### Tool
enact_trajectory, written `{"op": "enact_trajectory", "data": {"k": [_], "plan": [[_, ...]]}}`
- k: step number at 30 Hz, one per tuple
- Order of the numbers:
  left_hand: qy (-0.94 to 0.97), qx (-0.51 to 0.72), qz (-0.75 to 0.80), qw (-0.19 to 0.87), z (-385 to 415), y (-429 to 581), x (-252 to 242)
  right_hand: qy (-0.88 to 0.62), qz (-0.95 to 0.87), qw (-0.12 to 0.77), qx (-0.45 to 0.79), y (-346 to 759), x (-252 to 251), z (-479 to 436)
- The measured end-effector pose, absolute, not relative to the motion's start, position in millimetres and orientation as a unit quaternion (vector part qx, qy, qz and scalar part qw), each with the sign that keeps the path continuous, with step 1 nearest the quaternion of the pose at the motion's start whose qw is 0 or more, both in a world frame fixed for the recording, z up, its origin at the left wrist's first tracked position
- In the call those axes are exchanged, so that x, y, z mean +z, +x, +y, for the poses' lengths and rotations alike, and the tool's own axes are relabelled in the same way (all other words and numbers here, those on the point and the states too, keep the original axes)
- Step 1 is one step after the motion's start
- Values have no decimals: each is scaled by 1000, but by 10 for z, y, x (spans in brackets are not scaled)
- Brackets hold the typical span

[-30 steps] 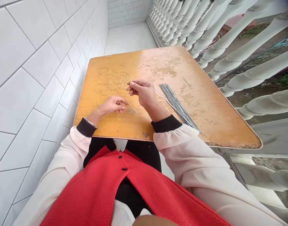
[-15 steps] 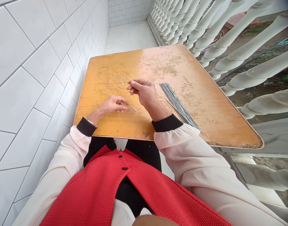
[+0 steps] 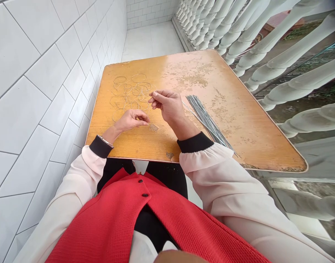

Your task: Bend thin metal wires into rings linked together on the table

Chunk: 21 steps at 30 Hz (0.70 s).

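Note:
My right hand (image 3: pixel 167 104) is closed in a pinch above the middle of the wooden table, holding a thin metal wire. Part of this wire (image 3: pixel 187 106) sticks out behind the hand towards the bundle. Lower and to the left, my left hand (image 3: pixel 131 119) has its thumb and fingertips pressed together where a thin curve of the wire seems to run down to them. Just beyond the left hand, several thin wire rings (image 3: pixel 129 89) lie overlapping. To the right of my right hand rests a bundle of straight grey wires (image 3: pixel 207 118).
The wooden table (image 3: pixel 238 142) has worn, flaking patches on its top. A white tiled wall (image 3: pixel 46 80) runs close along the left side, and white balusters (image 3: pixel 268 75) line the right. My legs are under the table's near edge.
The fingers of my left hand have closed together from a looser, parted pose. My right hand keeps its pinch on the wire and has hardly moved.

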<state>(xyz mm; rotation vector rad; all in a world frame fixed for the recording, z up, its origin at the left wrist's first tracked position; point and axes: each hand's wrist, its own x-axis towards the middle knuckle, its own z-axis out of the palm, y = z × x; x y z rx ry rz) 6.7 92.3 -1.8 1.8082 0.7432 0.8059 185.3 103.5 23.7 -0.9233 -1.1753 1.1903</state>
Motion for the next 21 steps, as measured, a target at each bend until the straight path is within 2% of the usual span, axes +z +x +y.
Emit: {"op": "enact_trajectory", "data": {"k": [10,21], "plan": [[669,285,372,578,833,121,54,-432,-501,592,461,1931,242,1114],[648,239,424,586,807,129,133,-448,-512,583,444,1973,278,1103]]}}
